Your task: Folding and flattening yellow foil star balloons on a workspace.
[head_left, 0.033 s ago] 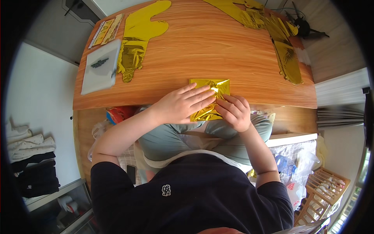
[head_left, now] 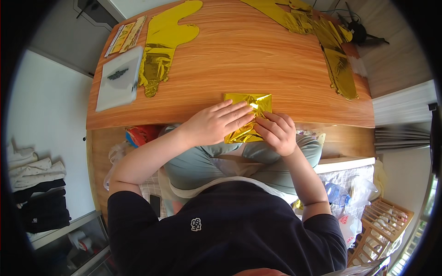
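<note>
A creased, folded square of shiny gold foil (head_left: 235,98) juts over the table's near edge, above my lap. My left hand (head_left: 216,121) lies flat across its left and middle, fingers stretched out and pressing on the surface. On the right side of the foil, my right hand (head_left: 277,132) has its fingers bent together over the edge; its thumb is hidden. Farther off on the left of the table lies a flat, uninflated gold foil balloon (head_left: 166,30). More gold foil (head_left: 338,64) is spread along the right side.
A clear plastic sleeve (head_left: 117,87) and several small packets (head_left: 125,37) lie at the table's left edge. A black object with cables (head_left: 359,32) sits at the far right corner. Beside my right arm are a blue-tinted plastic bottle (head_left: 337,194) and a wooden rack (head_left: 384,223).
</note>
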`<state>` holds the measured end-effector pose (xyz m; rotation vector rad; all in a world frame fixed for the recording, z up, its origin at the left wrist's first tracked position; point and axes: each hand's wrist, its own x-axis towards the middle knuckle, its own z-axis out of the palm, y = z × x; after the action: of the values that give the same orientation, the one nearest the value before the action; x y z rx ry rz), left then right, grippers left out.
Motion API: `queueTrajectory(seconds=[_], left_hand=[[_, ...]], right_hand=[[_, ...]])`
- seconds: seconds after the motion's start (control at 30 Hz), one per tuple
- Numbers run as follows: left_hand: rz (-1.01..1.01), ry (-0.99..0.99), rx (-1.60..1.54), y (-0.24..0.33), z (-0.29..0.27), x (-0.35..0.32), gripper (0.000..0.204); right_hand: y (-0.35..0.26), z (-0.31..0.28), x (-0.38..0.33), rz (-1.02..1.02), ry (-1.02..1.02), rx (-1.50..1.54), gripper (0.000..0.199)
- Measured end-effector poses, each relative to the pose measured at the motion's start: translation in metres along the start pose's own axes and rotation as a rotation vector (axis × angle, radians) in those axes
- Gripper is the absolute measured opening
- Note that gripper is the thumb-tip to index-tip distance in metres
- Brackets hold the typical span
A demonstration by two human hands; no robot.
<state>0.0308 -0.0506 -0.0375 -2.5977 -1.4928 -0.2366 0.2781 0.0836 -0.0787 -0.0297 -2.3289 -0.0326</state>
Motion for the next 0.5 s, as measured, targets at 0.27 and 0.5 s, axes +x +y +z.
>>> queueTrajectory(seconds=[0.27, 0.5], left_hand=[[-0.068, 0.041, -0.328, -0.002, -0.001, -0.002, 0.061], [-0.141, 0.027, -0.371, -0.055, -0.069, -0.031, 0.068]], right_hand=[[0.005, -0.001, 0.007, -0.065, 0.016, 0.125, 0.024], [0.005, -0.020, 0.011, -0.085, -0.023, 0.088, 0.027]])
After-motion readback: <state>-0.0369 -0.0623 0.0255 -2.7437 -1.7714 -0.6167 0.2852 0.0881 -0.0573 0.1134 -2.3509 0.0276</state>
